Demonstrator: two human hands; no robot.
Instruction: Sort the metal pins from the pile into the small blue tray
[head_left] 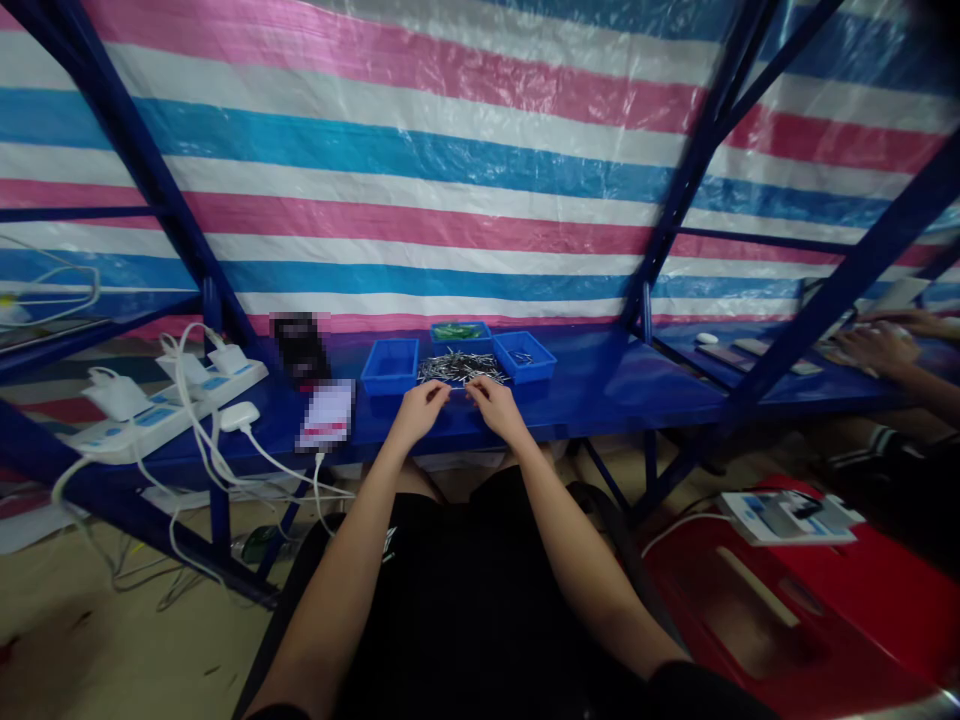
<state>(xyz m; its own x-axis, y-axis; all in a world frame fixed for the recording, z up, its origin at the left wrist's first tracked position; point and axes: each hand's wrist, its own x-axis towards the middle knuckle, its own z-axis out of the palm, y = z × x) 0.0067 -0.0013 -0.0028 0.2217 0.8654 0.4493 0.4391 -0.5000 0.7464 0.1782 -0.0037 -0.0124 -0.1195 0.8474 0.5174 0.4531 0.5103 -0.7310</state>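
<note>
My left hand [420, 408] and my right hand [491, 400] meet close together at the near side of a heap of thin silver and dark rod-like pieces [461, 367]. Both hands are closed in a pinch. A thin, light sliver shows between the fingertips, too small to make out. Left of the heap stands a blue bin [391, 385] whose inside looks bare. To the right, another blue bin [536, 372] contains a few thin pieces. Behind the heap, a third blue bin [459, 342] holds green items.
On the left of the blue table [600, 400] are a phone [328, 415], a dark blurred object [301, 348] and a power strip [169, 415] with trailing white cables. Blue frame posts rise at both sides. Another person's hands [877, 345] work at far right, beyond a red stool [847, 590].
</note>
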